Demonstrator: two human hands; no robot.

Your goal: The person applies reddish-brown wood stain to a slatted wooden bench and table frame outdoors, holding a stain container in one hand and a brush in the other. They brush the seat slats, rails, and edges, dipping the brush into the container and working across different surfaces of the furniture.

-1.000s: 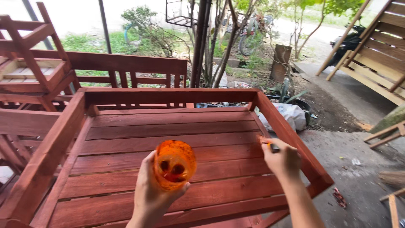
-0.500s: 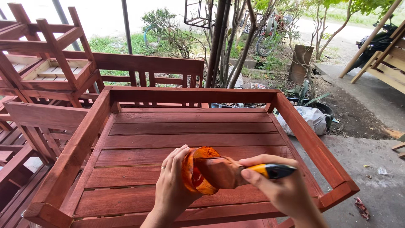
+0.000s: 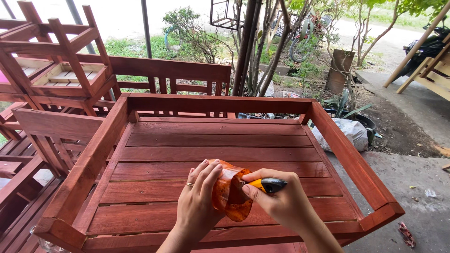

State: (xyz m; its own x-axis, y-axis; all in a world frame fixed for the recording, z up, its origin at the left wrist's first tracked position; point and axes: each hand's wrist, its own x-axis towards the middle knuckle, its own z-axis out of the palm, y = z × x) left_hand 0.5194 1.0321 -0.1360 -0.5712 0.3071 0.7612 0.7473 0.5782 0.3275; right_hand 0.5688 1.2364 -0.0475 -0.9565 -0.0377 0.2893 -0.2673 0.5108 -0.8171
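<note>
Left hand (image 3: 199, 199) around orange cup (image 3: 229, 192) — right hand (image 3: 276, 201) touching, brush handle (image 3: 269, 185) inside.

You have one view only, from the camera on your head. It looks forward and steeply down over the red slatted wooden frame (image 3: 220, 140), close above your left hand (image 3: 199, 201) and right hand (image 3: 281, 201), with the garden beyond.

Translucent, glossy orange plastic cup (image 3: 228, 196); matt red-stained slatted wood bench (image 3: 220, 140); black-and-yellow plastic tool handle (image 3: 268, 185).
</note>
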